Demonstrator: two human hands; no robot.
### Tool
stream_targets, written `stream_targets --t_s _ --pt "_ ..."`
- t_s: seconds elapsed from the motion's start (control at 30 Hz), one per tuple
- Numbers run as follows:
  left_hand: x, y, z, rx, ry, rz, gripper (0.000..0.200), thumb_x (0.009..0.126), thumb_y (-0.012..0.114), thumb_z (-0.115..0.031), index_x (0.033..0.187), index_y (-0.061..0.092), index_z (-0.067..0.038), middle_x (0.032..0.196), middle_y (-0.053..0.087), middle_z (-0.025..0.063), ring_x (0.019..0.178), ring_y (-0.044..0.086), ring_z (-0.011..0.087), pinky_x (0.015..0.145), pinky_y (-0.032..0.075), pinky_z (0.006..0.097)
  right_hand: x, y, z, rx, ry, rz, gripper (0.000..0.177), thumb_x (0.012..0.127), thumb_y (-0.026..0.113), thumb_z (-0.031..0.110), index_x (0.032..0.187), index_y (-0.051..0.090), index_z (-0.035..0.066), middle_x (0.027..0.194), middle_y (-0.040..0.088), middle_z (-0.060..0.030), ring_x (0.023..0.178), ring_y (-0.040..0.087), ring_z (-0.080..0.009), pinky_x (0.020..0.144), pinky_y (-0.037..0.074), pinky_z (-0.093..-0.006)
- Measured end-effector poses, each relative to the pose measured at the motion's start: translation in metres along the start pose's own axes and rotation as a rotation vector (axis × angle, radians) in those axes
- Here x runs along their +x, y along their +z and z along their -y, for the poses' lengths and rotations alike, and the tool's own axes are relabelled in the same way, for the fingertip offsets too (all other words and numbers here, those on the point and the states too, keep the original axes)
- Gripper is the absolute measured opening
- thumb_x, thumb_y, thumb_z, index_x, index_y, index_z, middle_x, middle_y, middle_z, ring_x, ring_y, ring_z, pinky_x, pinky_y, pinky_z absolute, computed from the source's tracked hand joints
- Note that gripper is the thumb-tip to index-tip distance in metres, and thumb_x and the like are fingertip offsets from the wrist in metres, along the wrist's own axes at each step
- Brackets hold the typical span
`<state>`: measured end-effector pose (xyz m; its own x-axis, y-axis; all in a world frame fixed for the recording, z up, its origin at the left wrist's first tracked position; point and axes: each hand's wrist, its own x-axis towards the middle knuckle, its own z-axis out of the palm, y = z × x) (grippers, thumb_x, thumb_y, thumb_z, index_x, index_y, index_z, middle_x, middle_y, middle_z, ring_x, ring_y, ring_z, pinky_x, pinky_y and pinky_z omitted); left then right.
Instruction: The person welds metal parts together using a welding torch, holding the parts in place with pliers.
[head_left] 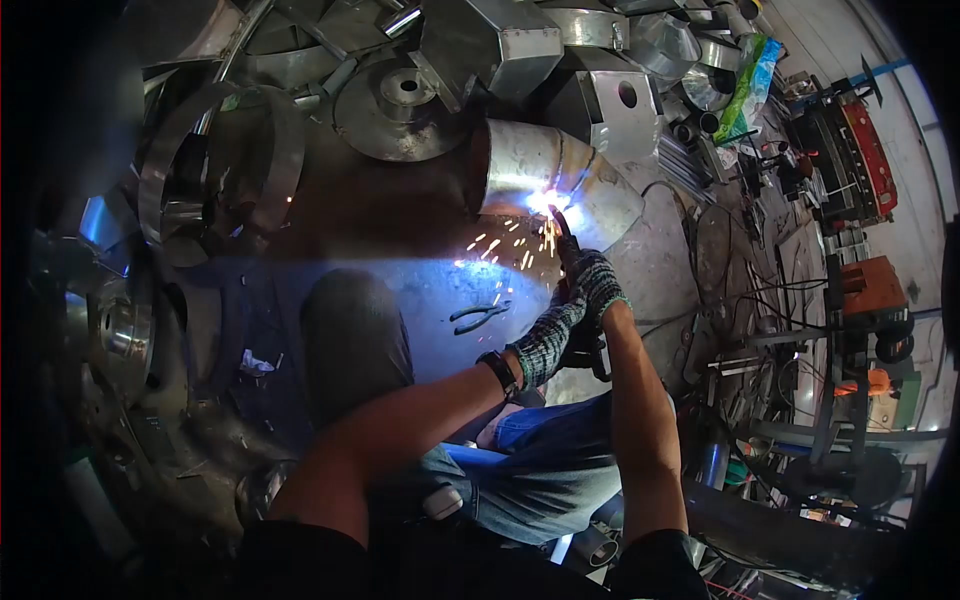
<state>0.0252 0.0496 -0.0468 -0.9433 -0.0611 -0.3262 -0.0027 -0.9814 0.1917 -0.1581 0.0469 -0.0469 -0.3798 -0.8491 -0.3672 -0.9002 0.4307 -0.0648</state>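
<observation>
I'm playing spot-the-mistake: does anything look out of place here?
Maybe the pliers: they lie loose, handles spread, near sparks flying from the curved metal pipe, an odd spot for a tool.

Head-worn view; forward and down

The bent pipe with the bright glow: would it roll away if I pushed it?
The pipe might rock, since its side is round, but its bend would probably stop it rolling far. It's likely stiff, being metal, and probably very hot near the glow.
</observation>
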Motion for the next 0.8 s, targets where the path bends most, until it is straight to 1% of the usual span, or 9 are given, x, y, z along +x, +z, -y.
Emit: stream_targets --t_s 0.07,0.23,0.37,0.5,0.53,0.63,0.67,0.77,0.8 --pt "0.000 0.000 0.000 0.000 -0.003 -0.003 0.043 0.107 0.052 -0.040 0.136 0.055 -0.008 0.123 0.067 0.0160 0.107 0.069 0.0340 0.091 0.059 0.0540 -0.001 0.003 -0.003 -0.015 -0.041 -0.142 0.063 0.107 0.038 0.056 0.125 0.066 0.003 0.096 0.072 -0.0263 0.092 0.071 -0.0419 0.079 0.055 -0.0495" --pt "0.010 -0.009 0.007 -0.043 0.015 0.040 0.041 0.106 0.053 -0.040 0.133 0.055 -0.009 0.119 0.068 0.0127 0.102 0.069 0.0329 0.087 0.060 0.0539 0.013 0.006 -0.004 0.008 0.136 0.047 0.049 0.108 0.045 0.031 0.154 0.040 0.014 0.102 0.072 -0.0254 0.093 0.071 -0.0425 0.077 0.057 -0.0505" --pt "0.029 -0.021 0.015 0.030 -0.020 -0.012 0.050 0.106 0.054 -0.039 0.152 0.040 -0.024 0.123 0.066 0.0122 0.105 0.069 0.0322 0.082 0.060 0.0540 -0.007 -0.008 -0.001 -0.096 -0.122 -0.062 0.048 0.106 0.047 0.028 0.153 0.043 0.015 0.099 0.071 -0.0265 0.093 0.070 -0.0442 0.077 0.056 -0.0530" --pt "-0.015 0.035 -0.014 0.092 0.087 0.124 0.063 0.108 0.052 -0.039 0.164 0.022 -0.032 0.138 0.060 0.0116 0.114 0.066 0.0320 0.091 0.058 0.0532 -0.011 -0.021 -0.020 -0.042 0.092 -0.209 0.048 0.105 0.049 0.025 0.151 0.044 0.013 0.106 0.068 -0.0285 0.097 0.068 -0.0467 0.079 0.055 -0.0533" --pt "-0.018 0.039 -0.017 0.132 0.089 0.230 0.065 0.109 0.050 -0.039 0.165 0.020 -0.031 0.142 0.057 0.0112 0.118 0.064 0.0320 0.095 0.057 0.0529 -0.042 -0.077 0.030 0.320 0.353 -0.311 0.058 0.108 0.040 0.055 0.117 0.068 0.004 0.099 0.068 -0.0298 0.097 0.064 -0.0514 0.079 0.049 -0.0595" --pt "-0.012 0.044 -0.022 0.098 0.103 0.394 0.060 0.111 0.044 -0.041 0.165 0.023 -0.028 0.145 0.056 0.0109 0.125 0.061 0.0311 0.101 0.052 0.0519 -0.069 -0.079 -0.008 -0.049 -0.110 -0.816 0.029 0.105 0.052 0.022 0.126 0.065 0.006 0.089 0.064 -0.0298 0.081 0.067 -0.0422 0.067 0.051 -0.0509" --pt "-0.005 0.040 -0.025 0.110 0.028 0.443 0.058 0.112 0.037 -0.047 0.165 0.024 -0.028 0.149 0.054 0.0125 0.131 0.058 0.0301 0.105 0.048 0.0514 -0.094 -0.103 0.013 0.340 0.094 -0.717 0.029 0.103 0.054 0.016 0.129 0.063 0.006 0.083 0.063 -0.0249 0.070 0.061 -0.0439 0.065 0.051 -0.0472" --pt "-0.001 0.034 -0.036 0.280 -0.009 0.437 0.065 0.111 0.032 -0.054 0.164 0.027 -0.018 0.151 0.053 0.0158 0.133 0.056 0.0308 0.107 0.046 0.0482 -0.132 -0.137 0.037 1.021 0.384 -0.792 0.041 0.107 0.057 0.042 0.120 0.067 0.005 0.068 0.060 -0.0006 0.056 0.055 -0.0089 0.049 0.044 -0.0302" --pt "-0.007 0.039 -0.043 0.340 0.000 0.379 0.066 0.110 0.032 -0.055 0.162 0.032 -0.013 0.146 0.058 0.0168 0.133 0.056 0.0286 0.107 0.046 0.0462 -0.141 -0.138 0.034 1.098 0.423 -0.807 0.040 0.107 0.056 0.042 0.119 0.068 0.005 0.067 0.060 -0.0008 0.054 0.053 -0.0088 0.047 0.042 -0.0297"
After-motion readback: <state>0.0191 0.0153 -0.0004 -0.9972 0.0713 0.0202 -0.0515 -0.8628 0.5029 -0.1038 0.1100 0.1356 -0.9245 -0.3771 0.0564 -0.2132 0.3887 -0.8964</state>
